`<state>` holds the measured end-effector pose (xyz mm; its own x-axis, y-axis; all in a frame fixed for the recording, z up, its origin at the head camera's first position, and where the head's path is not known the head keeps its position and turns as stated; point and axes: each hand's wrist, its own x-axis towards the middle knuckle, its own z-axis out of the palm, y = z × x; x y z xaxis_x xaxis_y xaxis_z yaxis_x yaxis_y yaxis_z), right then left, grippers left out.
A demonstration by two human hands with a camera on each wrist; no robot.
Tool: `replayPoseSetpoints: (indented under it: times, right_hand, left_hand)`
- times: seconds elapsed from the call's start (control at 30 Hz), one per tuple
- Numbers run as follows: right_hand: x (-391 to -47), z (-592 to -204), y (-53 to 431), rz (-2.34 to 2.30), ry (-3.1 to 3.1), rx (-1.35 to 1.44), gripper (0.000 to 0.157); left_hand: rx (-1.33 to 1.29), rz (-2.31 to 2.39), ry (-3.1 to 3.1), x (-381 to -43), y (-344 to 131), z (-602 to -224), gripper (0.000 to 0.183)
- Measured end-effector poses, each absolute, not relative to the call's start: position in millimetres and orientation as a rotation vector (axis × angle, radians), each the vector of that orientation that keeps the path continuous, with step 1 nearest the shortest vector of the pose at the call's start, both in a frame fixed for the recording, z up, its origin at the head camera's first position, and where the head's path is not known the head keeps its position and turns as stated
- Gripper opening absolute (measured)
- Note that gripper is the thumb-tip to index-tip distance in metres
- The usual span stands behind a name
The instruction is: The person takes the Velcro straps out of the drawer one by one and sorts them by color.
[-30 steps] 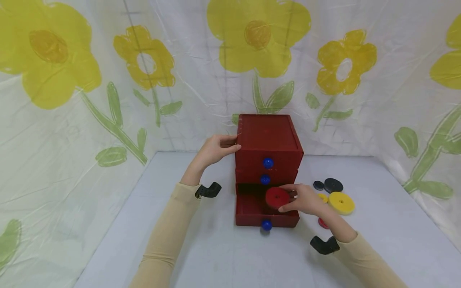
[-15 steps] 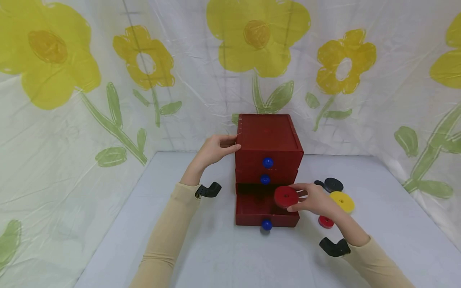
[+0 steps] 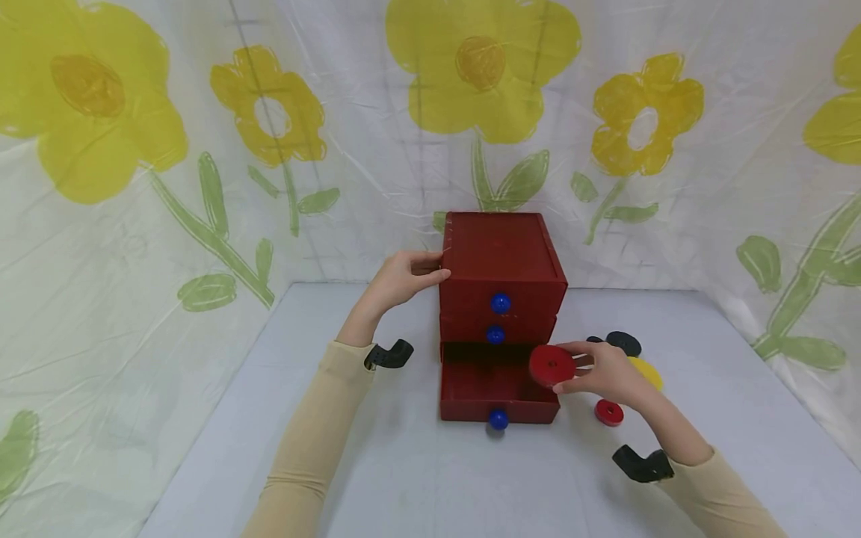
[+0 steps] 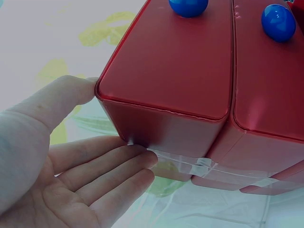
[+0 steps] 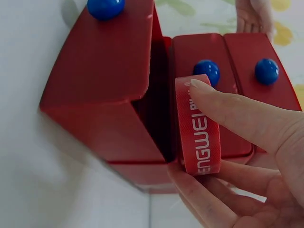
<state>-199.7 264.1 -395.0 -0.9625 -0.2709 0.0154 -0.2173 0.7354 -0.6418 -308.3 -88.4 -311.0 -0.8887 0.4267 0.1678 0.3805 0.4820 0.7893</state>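
Observation:
My left hand [image 3: 406, 280] touches the left side of a red drawer cabinet [image 3: 501, 246], thumb at its front edge. In the left wrist view its fingers [image 4: 116, 164] lie nearly straight against the side. My right hand [image 3: 602, 371] pinches a thick red disc [image 3: 552, 365] by its rim, thumb on one side and fingers on the other. The disc has a small centre hole, and white lettering on its rim shows in the right wrist view. It is held above the right side of the pulled-out bottom drawer [image 3: 480, 385]. The two upper drawers are closed, each with a blue knob.
Right of the cabinet, a small red disc [image 3: 608, 412], a yellow disc [image 3: 648, 373] and a black disc [image 3: 623, 344] lie on the white table [image 3: 377, 463]. The right hand partly hides the yellow one. A flower-printed curtain [image 3: 377, 187] hangs behind.
My right hand has moved the red disc rightward, from over the middle of the drawer to its right side. The small red disc has come fully into view. My left hand has stayed still.

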Motion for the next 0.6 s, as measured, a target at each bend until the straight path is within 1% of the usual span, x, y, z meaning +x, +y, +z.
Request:
replayPoseSetpoints:
  times: [0.3, 0.6]
  right_hand:
    - [-194, -396, 281, -1.016, 2.866, -0.347, 0.074]
    - [-186, -401, 296, -0.980, 2.852, -0.277, 0.078]
  left_hand:
    - [0.719, 1.394, 2.657, -308, -89, -310, 0.058]
    - [0.732, 1.384, 2.667, -309, -88, -311, 0.057]
